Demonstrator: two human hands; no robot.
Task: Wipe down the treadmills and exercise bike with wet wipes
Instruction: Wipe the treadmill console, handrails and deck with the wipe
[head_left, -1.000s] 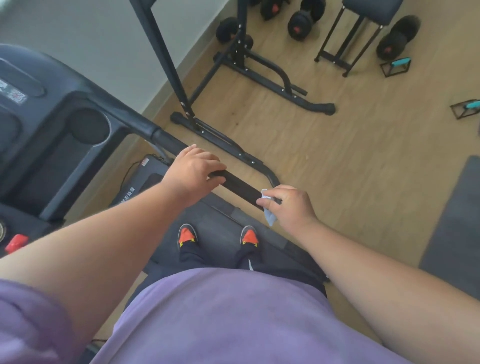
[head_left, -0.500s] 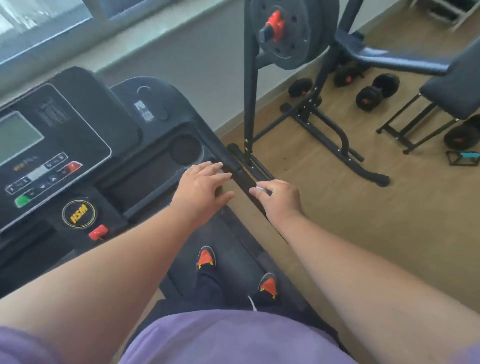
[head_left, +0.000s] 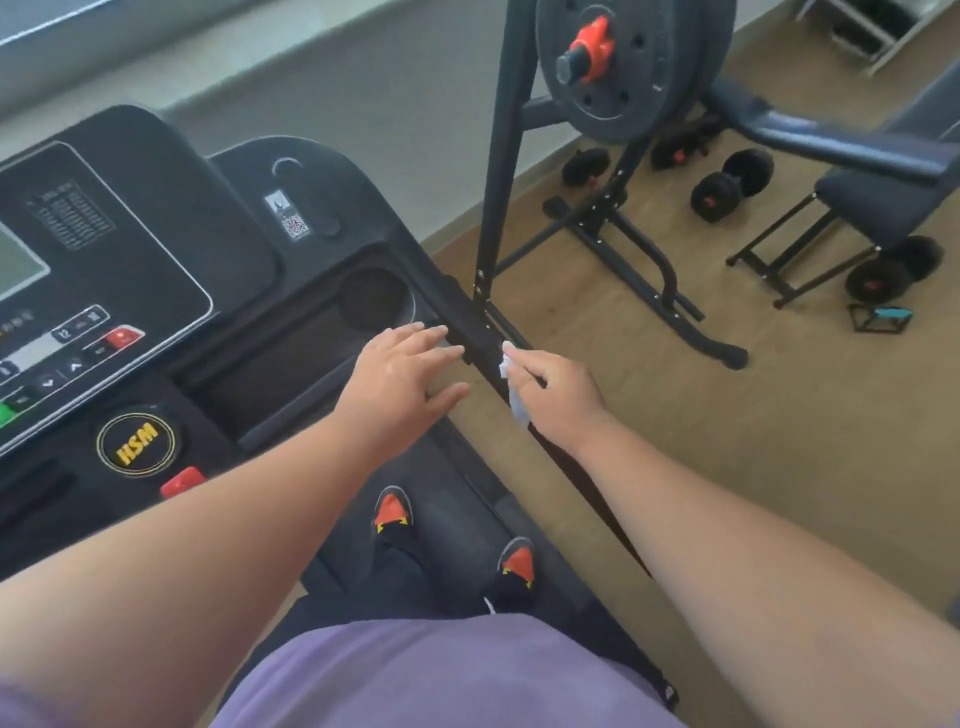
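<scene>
Wipe (head_left: 511, 395) is sitting pinched in the right hand (head_left: 558, 397), fingers curling round it and pressing it against the treadmill's right handrail (head_left: 475, 340). That rail is running as a long dark bar from the console (head_left: 156, 291) back toward the person, slanting down and to the right in view, so its long axis is lying along the right forearm's line; any stroke, I judge, is going to travel along that axis, forward to the console end or back toward the body. Left hand (head_left: 402, 376) is hovering just beside the rail on its inner side, fingers straight and spread, gripping nothing; whether it is touching the tray edge I cannot tell. Right hand is clearly the nearer one to the rail and is doing the wiping. Feet are standing on the belt (head_left: 447, 530) below.
</scene>
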